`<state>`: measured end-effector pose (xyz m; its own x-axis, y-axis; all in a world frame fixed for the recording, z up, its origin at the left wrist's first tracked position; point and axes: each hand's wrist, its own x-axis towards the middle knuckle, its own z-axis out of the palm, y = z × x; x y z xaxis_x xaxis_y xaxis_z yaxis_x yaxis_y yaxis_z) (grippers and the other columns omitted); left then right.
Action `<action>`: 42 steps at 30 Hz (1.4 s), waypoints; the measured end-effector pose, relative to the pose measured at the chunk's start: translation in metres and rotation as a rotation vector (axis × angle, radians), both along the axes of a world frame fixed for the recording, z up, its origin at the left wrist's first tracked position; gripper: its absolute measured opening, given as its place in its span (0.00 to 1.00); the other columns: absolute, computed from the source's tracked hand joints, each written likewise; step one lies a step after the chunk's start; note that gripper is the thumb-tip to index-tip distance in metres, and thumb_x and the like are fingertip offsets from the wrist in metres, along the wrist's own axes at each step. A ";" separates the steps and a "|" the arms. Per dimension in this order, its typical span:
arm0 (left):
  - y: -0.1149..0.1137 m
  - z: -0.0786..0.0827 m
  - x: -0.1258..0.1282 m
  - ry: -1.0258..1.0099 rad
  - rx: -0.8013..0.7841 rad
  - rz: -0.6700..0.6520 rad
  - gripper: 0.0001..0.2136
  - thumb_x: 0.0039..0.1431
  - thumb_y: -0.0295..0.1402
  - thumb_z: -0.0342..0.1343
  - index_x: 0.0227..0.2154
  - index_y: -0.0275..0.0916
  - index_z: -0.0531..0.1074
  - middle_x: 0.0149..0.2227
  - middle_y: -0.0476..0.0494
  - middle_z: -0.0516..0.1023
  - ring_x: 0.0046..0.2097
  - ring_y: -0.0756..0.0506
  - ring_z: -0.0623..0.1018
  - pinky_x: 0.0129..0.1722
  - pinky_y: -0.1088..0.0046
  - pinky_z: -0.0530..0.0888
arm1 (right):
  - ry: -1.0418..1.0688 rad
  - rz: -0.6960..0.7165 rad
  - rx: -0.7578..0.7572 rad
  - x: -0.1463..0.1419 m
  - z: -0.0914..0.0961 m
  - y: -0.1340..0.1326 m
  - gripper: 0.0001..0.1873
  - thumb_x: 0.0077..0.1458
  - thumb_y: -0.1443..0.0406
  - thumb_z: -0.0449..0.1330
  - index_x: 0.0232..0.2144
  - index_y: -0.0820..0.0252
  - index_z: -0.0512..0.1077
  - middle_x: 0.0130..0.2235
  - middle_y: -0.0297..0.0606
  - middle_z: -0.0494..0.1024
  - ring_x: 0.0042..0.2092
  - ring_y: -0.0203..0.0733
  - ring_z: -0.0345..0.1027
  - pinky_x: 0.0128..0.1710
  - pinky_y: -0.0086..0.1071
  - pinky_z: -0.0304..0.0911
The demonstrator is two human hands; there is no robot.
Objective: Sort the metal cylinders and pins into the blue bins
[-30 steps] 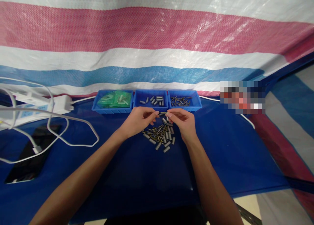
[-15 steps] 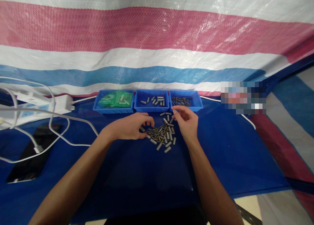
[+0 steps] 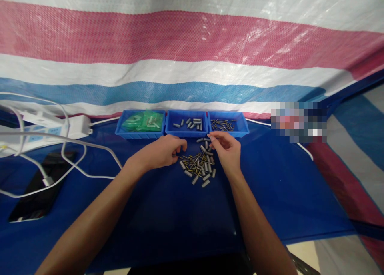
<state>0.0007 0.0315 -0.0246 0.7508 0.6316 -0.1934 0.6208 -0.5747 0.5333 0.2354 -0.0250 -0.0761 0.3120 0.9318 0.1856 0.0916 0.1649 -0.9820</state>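
Metal cylinders (image 3: pixel 188 173) and pins (image 3: pixel 195 163): part boxed, part loose

Status. The middle tray (image 3: pixel 186 134) contains a small group of cylinders; the right tray (image 3: pixel 244 133) contains thin pins. The left tray (image 3: pixel 141 135) contains green bags (image 3: pixel 153 121) with small parts visible inside. A mixed pile remains on the table (image 3: pixel 270 179) in front of the middle and right trays: pins overlap at its centre, and cylinders lie along its near, right and far edges. Judged by this layout, handling is under way and well short of complete, since the pile is sizeable.

Grip state. Left grip (image 3: pixel 163 151): fingers curled inward at the left edge of the pile, beside the pin ends; the fingertips are partly hidden, so whether a pin is held cannot be told. Right grip (image 3: pixel 227 149): thumb and forefinger brought close together at the far right of the pile, just in front of the right tray; a held part cannot be confirmed.

Change from earlier frames. One second ago, both sets of fingertips met over the far end of the pile. Half a second ago, the left fingers were spread at the left edge; they are now gathered. Tray contents appear unchanged.
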 end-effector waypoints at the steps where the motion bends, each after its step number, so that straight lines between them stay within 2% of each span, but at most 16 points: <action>1: 0.000 0.000 0.001 0.004 0.009 0.002 0.14 0.51 0.17 0.58 0.39 0.39 0.76 0.34 0.48 0.78 0.34 0.47 0.75 0.33 0.74 0.67 | 0.002 -0.001 0.000 0.000 0.000 0.000 0.08 0.58 0.60 0.69 0.37 0.58 0.82 0.38 0.39 0.85 0.30 0.37 0.75 0.31 0.32 0.69; 7: 0.001 0.004 0.003 -0.062 0.015 0.021 0.16 0.51 0.16 0.58 0.41 0.37 0.78 0.33 0.49 0.80 0.34 0.48 0.78 0.34 0.75 0.70 | 0.013 0.001 -0.006 -0.001 0.001 0.000 0.08 0.57 0.59 0.69 0.37 0.57 0.81 0.37 0.38 0.85 0.30 0.38 0.75 0.31 0.33 0.70; 9: 0.001 0.007 0.002 -0.143 -0.015 0.027 0.16 0.53 0.17 0.58 0.43 0.37 0.78 0.34 0.48 0.81 0.34 0.49 0.79 0.36 0.75 0.73 | 0.011 0.007 -0.015 -0.002 0.000 0.000 0.09 0.58 0.58 0.69 0.37 0.57 0.81 0.38 0.38 0.85 0.30 0.38 0.75 0.31 0.34 0.70; 13: -0.001 0.013 0.005 -0.401 -0.066 0.060 0.09 0.61 0.25 0.60 0.42 0.39 0.80 0.40 0.47 0.84 0.38 0.49 0.82 0.42 0.74 0.78 | 0.029 0.050 -0.037 -0.005 0.000 -0.001 0.10 0.58 0.57 0.69 0.38 0.56 0.81 0.37 0.38 0.85 0.31 0.39 0.76 0.34 0.35 0.73; 18: -0.006 0.010 0.018 -0.746 -0.269 0.242 0.05 0.61 0.30 0.64 0.39 0.38 0.81 0.42 0.44 0.84 0.44 0.46 0.84 0.47 0.71 0.80 | 0.122 0.237 -0.041 -0.008 0.007 -0.006 0.11 0.57 0.57 0.71 0.37 0.54 0.76 0.36 0.35 0.84 0.32 0.39 0.77 0.36 0.35 0.74; 21: -0.008 0.006 0.025 -0.868 -0.307 0.334 0.07 0.59 0.31 0.68 0.39 0.37 0.81 0.41 0.43 0.84 0.45 0.46 0.84 0.49 0.70 0.80 | 0.179 0.399 -0.053 -0.008 0.009 -0.010 0.14 0.57 0.57 0.72 0.39 0.54 0.74 0.39 0.35 0.85 0.35 0.39 0.79 0.39 0.35 0.75; 24: -0.009 0.003 0.029 -0.890 -0.320 0.393 0.08 0.58 0.33 0.69 0.39 0.36 0.81 0.39 0.43 0.84 0.41 0.46 0.84 0.47 0.69 0.82 | 0.192 0.453 -0.083 -0.008 0.009 -0.011 0.15 0.56 0.55 0.73 0.38 0.54 0.74 0.37 0.35 0.84 0.36 0.40 0.80 0.39 0.36 0.76; 29: -0.012 0.002 0.032 -0.862 -0.305 0.423 0.09 0.58 0.35 0.69 0.39 0.35 0.82 0.41 0.41 0.85 0.43 0.44 0.84 0.48 0.67 0.82 | 0.201 0.379 -0.096 -0.010 0.012 -0.010 0.18 0.52 0.54 0.76 0.32 0.55 0.73 0.31 0.32 0.82 0.31 0.39 0.78 0.36 0.34 0.76; 34: -0.013 0.001 0.032 -0.852 -0.317 0.403 0.09 0.57 0.34 0.69 0.38 0.35 0.83 0.40 0.41 0.86 0.43 0.44 0.85 0.48 0.67 0.83 | 0.228 0.300 -0.115 -0.008 0.015 -0.008 0.20 0.49 0.51 0.76 0.35 0.54 0.74 0.31 0.33 0.84 0.33 0.41 0.80 0.37 0.36 0.78; 38: -0.015 0.001 0.032 -0.823 -0.327 0.398 0.08 0.57 0.33 0.68 0.38 0.35 0.83 0.40 0.40 0.85 0.42 0.44 0.85 0.46 0.68 0.84 | 0.207 0.299 -0.110 -0.006 0.013 -0.007 0.19 0.51 0.51 0.75 0.34 0.55 0.75 0.31 0.33 0.84 0.31 0.39 0.79 0.35 0.34 0.77; 42: -0.017 -0.001 0.034 -0.827 -0.321 0.401 0.08 0.56 0.32 0.69 0.37 0.35 0.82 0.41 0.41 0.85 0.43 0.44 0.85 0.47 0.66 0.84 | 0.254 0.292 -0.115 -0.007 0.011 -0.005 0.19 0.49 0.53 0.76 0.38 0.54 0.76 0.33 0.33 0.85 0.31 0.39 0.79 0.35 0.34 0.77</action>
<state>0.0344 0.0146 -0.0251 0.4679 0.8791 0.0909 0.0981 -0.1539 0.9832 0.2286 -0.0305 -0.0655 0.0539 0.9982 0.0264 -0.1910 0.0362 -0.9809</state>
